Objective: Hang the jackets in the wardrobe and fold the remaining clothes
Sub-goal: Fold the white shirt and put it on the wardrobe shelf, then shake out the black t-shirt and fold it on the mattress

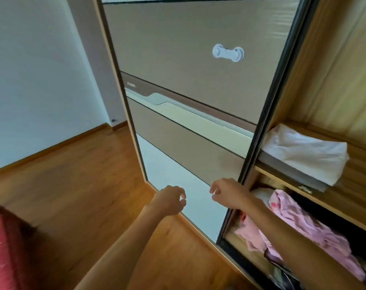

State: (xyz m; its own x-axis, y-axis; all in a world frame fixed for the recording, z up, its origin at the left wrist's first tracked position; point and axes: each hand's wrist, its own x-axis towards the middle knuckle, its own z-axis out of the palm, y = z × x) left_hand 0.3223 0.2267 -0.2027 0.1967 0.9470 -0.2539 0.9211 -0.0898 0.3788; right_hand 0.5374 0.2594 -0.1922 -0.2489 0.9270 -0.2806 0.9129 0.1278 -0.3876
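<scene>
The wardrobe stands in front of me, its brown sliding door [190, 59] pushed left and its right side exposed. My left hand [170, 200] hovers before the door's lower white panel, fingers loosely curled and holding nothing. My right hand [228, 192] is beside the door's dark edge [259, 130], fingers bent and apart, gripping nothing that I can see. Inside, folded white cloth [307, 155] lies on a wooden shelf [332, 197]. Below it, pink garments [316, 229] are heaped in the lower compartment, partly hidden by my right forearm.
A white child-safety latch [228, 52] is stuck on the door. Wooden floor [77, 185] stretches left to a white wall [31, 80]. A red cushioned edge [0, 252] sits at the bottom left corner.
</scene>
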